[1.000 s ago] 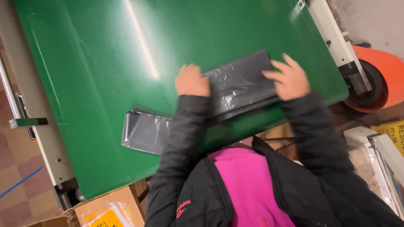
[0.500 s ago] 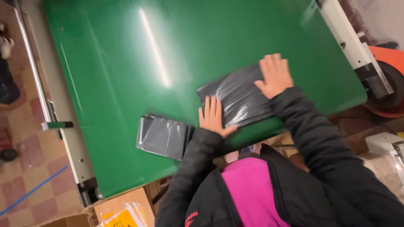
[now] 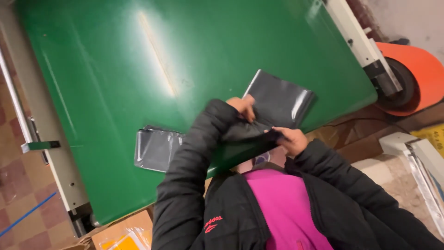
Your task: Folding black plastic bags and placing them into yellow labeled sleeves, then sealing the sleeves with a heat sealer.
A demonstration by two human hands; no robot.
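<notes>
Big green desk (image 3: pixel 115 92) fills most of the view, with an orange roll (image 3: pixel 416 74) off its far right end. A dark grey bag (image 3: pixel 277 104) lies at the near edge of the desk, and a second grey bag (image 3: pixel 157 148) sits flat further left, well apart from it. Both hands are on the first bag's near end: left hand (image 3: pixel 243 106) curled over its edge, right hand (image 3: pixel 289 139) pinching it shut and lifting it a bit.

Big green tabletop (image 3: pixel 115 92) with white side rails, a second flat grey plastic bag (image 3: pixel 155 149) lying near its edge, an orange roll (image 3: pixel 416 74) off the corner, checkered tile floor (image 3: pixel 18 194), cardboard box (image 3: pixel 118 234) below.
</notes>
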